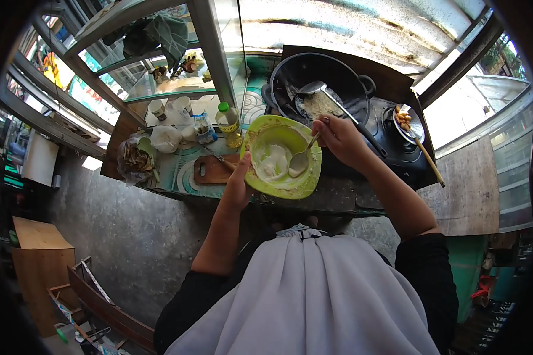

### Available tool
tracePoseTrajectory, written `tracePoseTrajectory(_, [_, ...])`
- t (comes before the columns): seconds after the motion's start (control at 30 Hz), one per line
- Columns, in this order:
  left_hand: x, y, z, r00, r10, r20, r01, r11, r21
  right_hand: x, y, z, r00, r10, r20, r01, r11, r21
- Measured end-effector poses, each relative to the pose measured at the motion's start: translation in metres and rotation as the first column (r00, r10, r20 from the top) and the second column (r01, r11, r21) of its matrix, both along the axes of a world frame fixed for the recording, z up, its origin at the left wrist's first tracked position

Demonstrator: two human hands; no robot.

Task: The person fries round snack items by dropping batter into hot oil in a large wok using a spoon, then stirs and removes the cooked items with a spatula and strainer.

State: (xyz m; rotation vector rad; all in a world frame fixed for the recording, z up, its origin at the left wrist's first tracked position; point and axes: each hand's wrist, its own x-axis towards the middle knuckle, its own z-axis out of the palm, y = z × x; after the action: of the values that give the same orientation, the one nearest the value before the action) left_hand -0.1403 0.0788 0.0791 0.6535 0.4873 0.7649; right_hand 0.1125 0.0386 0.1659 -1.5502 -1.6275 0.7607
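My left hand grips the left rim of a lime-green bowl, which is tilted toward me. White batter coats the bottom of the bowl, with smears along its rim. In my right hand is a metal spoon, its bowl end resting inside the green bowl near the batter. Just beyond my right hand sits a black wok on the stove. A long-handled spatula lies across the wok, over a pale frying mass.
Right of the wok, a strainer holds browned fried pieces, its wooden handle pointing toward me. To the left are a cutting board, an oil bottle with a green cap, a blue-and-white packet and plastic bags. A glass cabinet stands behind.
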Motion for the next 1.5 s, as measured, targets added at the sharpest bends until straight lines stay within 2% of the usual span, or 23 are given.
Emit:
tracePoseTrajectory(0.03, [0.001, 0.000, 0.003, 0.999, 0.031, 0.032, -0.029, 0.998, -0.049, 0.000, -0.002, -0.012, 0.991, -0.083, -0.109, 0.079, 0.996, -0.042])
tracePoseTrajectory(0.13, [0.003, 0.001, 0.001, 0.992, 0.126, -0.017, -0.126, 0.992, -0.016, -0.005, -0.008, -0.042, 0.874, -0.173, -0.455, 0.122, 0.983, -0.141])
tracePoseTrajectory(0.23, [0.001, 0.002, 0.011, 0.989, 0.150, 0.001, -0.150, 0.989, 0.001, -0.012, -0.014, -0.041, 0.827, -0.170, -0.536, 0.144, 0.985, -0.090])
tracePoseTrajectory(0.33, [-0.001, 0.007, 0.003, 0.977, 0.166, 0.134, -0.166, 0.986, -0.016, -0.025, -0.020, -0.024, 0.843, -0.150, -0.517, 0.251, 0.959, 0.131])
tracePoseTrajectory(0.43, [-0.002, 0.008, 0.002, 0.970, 0.160, 0.184, -0.166, 0.986, 0.017, -0.035, -0.031, -0.002, 0.947, -0.113, -0.302, 0.208, 0.929, 0.306])
tracePoseTrajectory(0.53, [0.000, 0.007, 0.003, 0.959, 0.199, 0.203, -0.210, 0.977, 0.033, -0.035, -0.037, 0.005, 0.946, -0.110, -0.304, 0.250, 0.845, 0.472])
tracePoseTrajectory(0.63, [-0.001, 0.006, 0.005, 0.964, 0.193, 0.184, -0.215, 0.971, 0.106, -0.025, -0.038, 0.009, 0.999, 0.021, 0.047, -0.046, 0.788, 0.613])
tracePoseTrajectory(0.73, [-0.008, 0.010, 0.004, 0.969, 0.127, 0.213, -0.151, 0.984, 0.099, -0.024, -0.044, 0.016, 0.954, 0.052, 0.296, -0.239, 0.728, 0.643])
tracePoseTrajectory(0.83, [-0.016, 0.010, 0.000, 0.995, 0.073, 0.065, -0.082, 0.983, 0.163, -0.026, -0.048, 0.012, 0.964, -0.006, 0.267, -0.192, 0.681, 0.707])
tracePoseTrajectory(0.93, [-0.015, 0.008, 0.000, 0.997, 0.074, 0.005, -0.074, 0.975, 0.211, -0.022, -0.047, 0.010, 0.973, 0.031, 0.230, -0.171, 0.768, 0.617])
tracePoseTrajectory(1.03, [-0.014, 0.004, 0.006, 0.998, 0.064, -0.021, -0.057, 0.967, 0.248, -0.016, -0.043, -0.003, 0.983, -0.121, -0.136, 0.176, 0.820, 0.544])
tracePoseTrajectory(1.17, [-0.015, 0.000, 0.013, 0.997, 0.035, -0.066, -0.013, 0.952, 0.305, -0.018, -0.037, -0.011, 0.987, -0.157, -0.022, 0.148, 0.861, 0.486])
tracePoseTrajectory(1.27, [-0.016, 0.001, 0.012, 0.998, 0.029, -0.060, -0.008, 0.949, 0.314, -0.028, -0.041, -0.016, 0.913, -0.132, -0.385, 0.216, 0.959, 0.184])
tracePoseTrajectory(1.37, [-0.016, 0.004, 0.004, 0.997, 0.036, -0.062, -0.014, 0.946, 0.324, -0.030, -0.048, -0.010, 0.908, -0.086, -0.410, 0.095, 0.995, 0.001])
tracePoseTrajectory(1.47, [-0.017, 0.005, 0.003, 0.998, 0.042, -0.051, -0.024, 0.945, 0.326, -0.025, -0.053, -0.001, 0.947, -0.014, -0.320, 0.044, 0.995, 0.086])
tracePoseTrajectory(1.5, [-0.017, 0.005, 0.004, 0.998, 0.040, -0.042, -0.024, 0.946, 0.322, -0.022, -0.053, -0.002, 0.947, -0.032, -0.318, 0.081, 0.987, 0.142])
